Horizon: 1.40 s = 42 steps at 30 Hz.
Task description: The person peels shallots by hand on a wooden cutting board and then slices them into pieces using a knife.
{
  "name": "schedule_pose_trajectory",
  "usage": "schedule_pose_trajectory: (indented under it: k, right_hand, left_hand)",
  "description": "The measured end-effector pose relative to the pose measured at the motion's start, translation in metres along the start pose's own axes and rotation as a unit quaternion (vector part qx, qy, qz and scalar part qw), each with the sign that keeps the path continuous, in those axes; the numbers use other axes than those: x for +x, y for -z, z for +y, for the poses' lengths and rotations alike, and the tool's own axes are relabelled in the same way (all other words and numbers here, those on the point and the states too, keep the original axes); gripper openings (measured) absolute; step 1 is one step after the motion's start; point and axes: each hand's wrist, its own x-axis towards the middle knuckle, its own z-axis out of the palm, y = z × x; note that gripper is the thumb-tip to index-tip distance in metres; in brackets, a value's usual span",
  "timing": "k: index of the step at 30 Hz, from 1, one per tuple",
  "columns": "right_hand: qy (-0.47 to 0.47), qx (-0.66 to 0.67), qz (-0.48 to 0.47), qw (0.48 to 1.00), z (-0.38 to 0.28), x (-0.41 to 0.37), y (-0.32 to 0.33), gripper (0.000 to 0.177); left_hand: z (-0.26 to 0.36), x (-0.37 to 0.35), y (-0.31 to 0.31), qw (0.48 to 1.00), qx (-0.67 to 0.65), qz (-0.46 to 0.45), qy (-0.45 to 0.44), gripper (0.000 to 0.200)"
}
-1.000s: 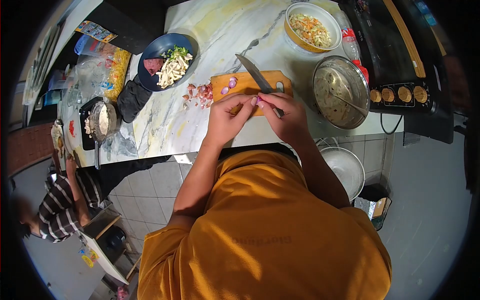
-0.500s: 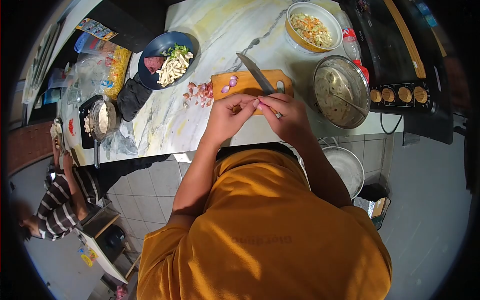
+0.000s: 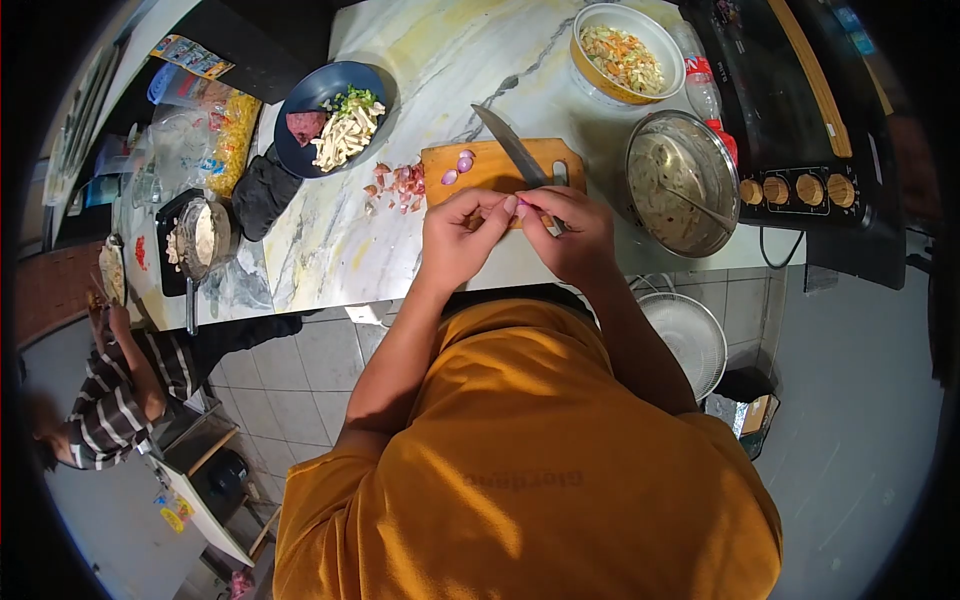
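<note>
Peeling step, seemingly. Your left hand and right hand meet at the fingertips, pinched on a shallot between them; right also grips the knife, blade beyond over the board. Next: strip skin, fingers off edge.

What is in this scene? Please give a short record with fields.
left hand: pinches a shallot by the board
right hand: holds the knife, blade pointing away, fingertips at the shallot
board: two more shallots
beside board: peels on the counter
right of board: metal bowl with spoon
other person: lower left, striped sleeve
</note>
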Motion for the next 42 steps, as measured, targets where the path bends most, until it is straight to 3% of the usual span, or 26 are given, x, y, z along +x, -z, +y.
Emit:
schedule_pose_trajectory:
  k: [2,7,11,13,17,20,23,25,32,35,38,40,41,42]
  right_hand:
    - [0.007,0.006,0.006,1.0,0.0,-0.001,-0.002,0.013]
    - [-0.102,0.144,0.024,0.984,0.009,-0.008,-0.012,0.013]
    - [-0.074,0.119,0.037,0.989,0.008,-0.007,-0.013,0.015]
    - [-0.021,0.0,0.029,0.999,0.006,-0.004,-0.009,0.014]
    - [-0.031,-0.021,0.0,0.999,0.001,-0.002,-0.006,0.013]
    - [-0.049,0.024,0.02,0.998,0.011,-0.006,-0.013,0.014]
    - [-0.086,0.085,0.022,0.992,0.012,-0.009,-0.017,0.015]
    - [-0.258,0.254,0.037,0.931,0.007,-0.01,-0.02,0.018]
    - [-0.313,0.296,0.005,0.903,0.01,-0.002,-0.02,0.02]
    - [-0.33,0.291,0.002,0.898,0.017,-0.002,-0.024,0.02]
    - [-0.28,0.247,0.001,0.928,0.029,-0.003,-0.029,0.016]
    - [-0.233,0.026,-0.059,0.97,0.031,-0.002,-0.029,0.012]
    - [-0.233,0.027,-0.06,0.97,0.033,-0.002,-0.031,0.012]
    - [-0.127,-0.049,-0.041,0.99,0.038,-0.002,-0.035,0.012]
  left_hand:
    - [-0.004,-0.002,-0.002,0.999,-0.038,0.001,0.009,0.012]
    - [-0.008,-0.001,-0.004,0.995,-0.09,0.018,0.031,0.014]
    - [-0.01,0.0,-0.006,0.996,-0.078,0.031,0.032,0.014]
    - [-0.003,0.001,-0.008,0.997,-0.064,0.042,0.019,0.015]
    - [-0.009,0.002,-0.005,0.999,-0.042,0.032,-0.004,0.015]
    - [-0.009,0.002,-0.005,0.989,-0.138,0.048,0.026,0.016]
    - [-0.006,0.003,-0.003,0.99,-0.134,0.049,0.023,0.016]
    - [-0.009,0.006,-0.001,0.987,-0.151,0.041,0.043,0.016]
    - [-0.019,0.01,0.012,0.98,-0.181,0.078,0.035,0.016]
    - [-0.013,0.012,0.022,0.985,-0.126,0.111,0.043,0.015]
    - [-0.02,0.014,0.035,0.985,-0.103,0.129,0.059,0.015]
    - [-0.02,0.014,0.038,0.982,-0.114,0.138,0.064,0.015]
    - [-0.022,0.014,0.038,0.982,-0.104,0.14,0.07,0.015]
    - [-0.024,0.014,0.039,0.982,-0.095,0.141,0.077,0.015]
